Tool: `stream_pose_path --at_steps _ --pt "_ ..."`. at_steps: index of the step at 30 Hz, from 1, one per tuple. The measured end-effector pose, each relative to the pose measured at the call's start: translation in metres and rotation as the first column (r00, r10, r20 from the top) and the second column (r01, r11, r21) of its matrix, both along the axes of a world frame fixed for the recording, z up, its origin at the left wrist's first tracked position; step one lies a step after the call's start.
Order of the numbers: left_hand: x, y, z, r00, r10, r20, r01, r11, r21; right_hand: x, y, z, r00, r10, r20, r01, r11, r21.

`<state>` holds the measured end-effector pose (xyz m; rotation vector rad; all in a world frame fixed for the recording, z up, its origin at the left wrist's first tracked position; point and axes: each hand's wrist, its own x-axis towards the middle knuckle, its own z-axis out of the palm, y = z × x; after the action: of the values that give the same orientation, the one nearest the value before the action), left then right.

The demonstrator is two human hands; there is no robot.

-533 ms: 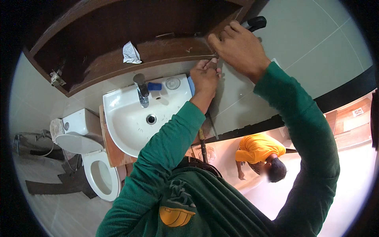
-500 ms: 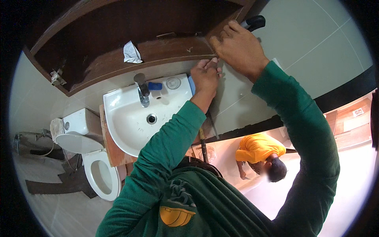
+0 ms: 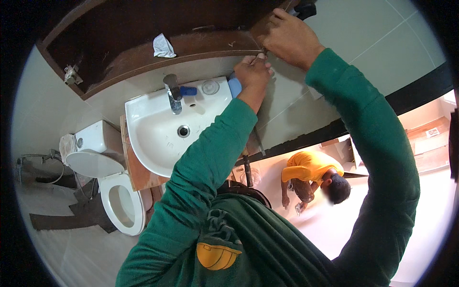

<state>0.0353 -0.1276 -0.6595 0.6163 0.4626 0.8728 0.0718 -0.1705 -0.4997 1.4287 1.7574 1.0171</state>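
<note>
A dark brown wall cabinet (image 3: 191, 48) with its front open spans the top of the head view. My left hand (image 3: 254, 75) is raised to its lower right corner, thumb and fingers pinched together at the edge. Whatever lies between those fingertips is too small to name. Just above and to the right, my right hand (image 3: 292, 42) is closed, with bent fingers against the cabinet's right side panel; what it grips is hidden. Beyond its knuckles sticks out a black curved handle-like piece (image 3: 306, 10). A crumpled white paper (image 3: 163, 46) sits on the cabinet's bottom board.
Below the cabinet is a white sink (image 3: 158, 138) with a chrome faucet (image 3: 173, 93) and a blue block (image 3: 188, 91). A toilet (image 3: 125, 203) stands at left. Past a dark door frame (image 3: 306, 142) at right, a person in an orange shirt (image 3: 313, 165) crouches.
The view has shifted, so the cabinet and both hands appear slightly higher. My hands stay at the same cabinet corner. The crouching person has turned, and their hands now show near the floor.
</note>
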Motion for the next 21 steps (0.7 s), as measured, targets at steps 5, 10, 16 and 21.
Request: stream_pose_path --at_steps 5,10,16,21 --pt "-0.003 0.002 0.005 0.999 -0.014 -0.038 0.014 1.000 -0.015 -0.005 -0.007 -0.007 0.996 0.080 0.042 -0.081 0.996 0.031" --pt "-0.005 -0.001 0.011 1.000 -0.020 0.021 0.021 0.996 -0.084 -0.001 -0.007 0.002 0.998 0.066 0.012 -0.067 0.997 0.033" --pt "-0.006 0.007 0.012 0.996 -0.085 -0.015 0.082 0.991 -0.108 -0.020 0.002 0.005 0.996 -0.057 0.070 0.058 0.998 -0.009" --pt "-0.009 0.011 0.007 0.993 -0.108 -0.042 0.107 0.993 -0.043 -0.002 -0.031 -0.001 0.992 0.053 -0.115 -0.024 0.970 0.241"
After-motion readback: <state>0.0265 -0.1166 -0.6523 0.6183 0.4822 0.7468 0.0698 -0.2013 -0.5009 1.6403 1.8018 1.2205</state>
